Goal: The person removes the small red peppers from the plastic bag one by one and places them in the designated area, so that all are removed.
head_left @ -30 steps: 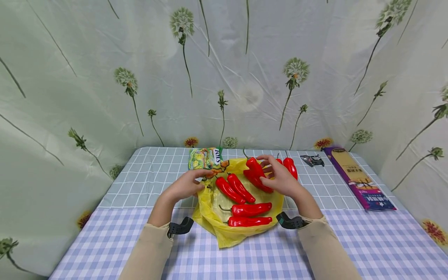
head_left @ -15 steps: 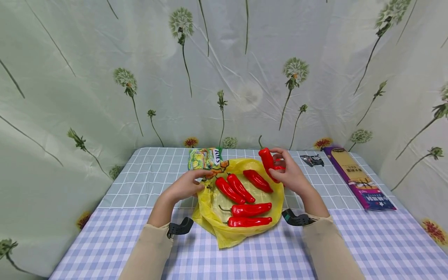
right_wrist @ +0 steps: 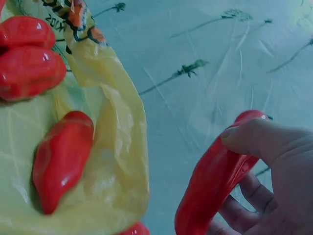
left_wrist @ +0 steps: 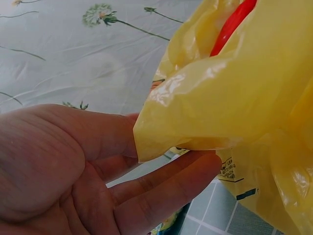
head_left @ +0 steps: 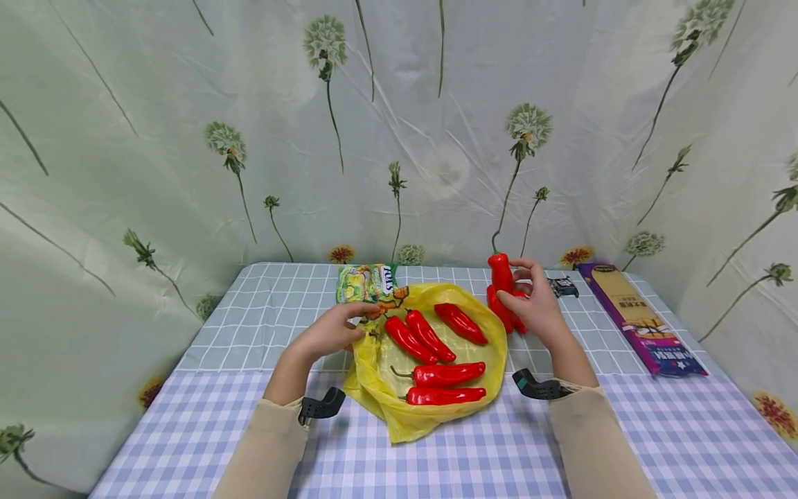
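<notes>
A yellow plastic bag (head_left: pixel 430 409) lies spread on the checked tablecloth with several red peppers (head_left: pixel 436 374) on it. My left hand (head_left: pixel 333 329) pinches the bag's upper left edge; in the left wrist view the yellow plastic (left_wrist: pixel 230 93) sits between thumb and fingers. My right hand (head_left: pixel 530 305) holds one red pepper (head_left: pixel 501 274) upright just past the bag's right edge, thumb (right_wrist: pixel 254 139) pressed on the pepper (right_wrist: pixel 210 186). More red peppers (head_left: pixel 508 315) lie beneath that hand. One pepper (right_wrist: pixel 61 159) rests near the bag's rim.
A green snack packet (head_left: pixel 368 283) lies behind the bag. A long purple box (head_left: pixel 636 315) sits at the table's right side, with a small dark object (head_left: pixel 563 284) beside it. Floral curtain (head_left: pixel 399 125) encloses the back and sides.
My right hand lifted one red pepper off the bag and carried it up and to the right, past the bag's edge. The left hand stayed on the bag's rim.
</notes>
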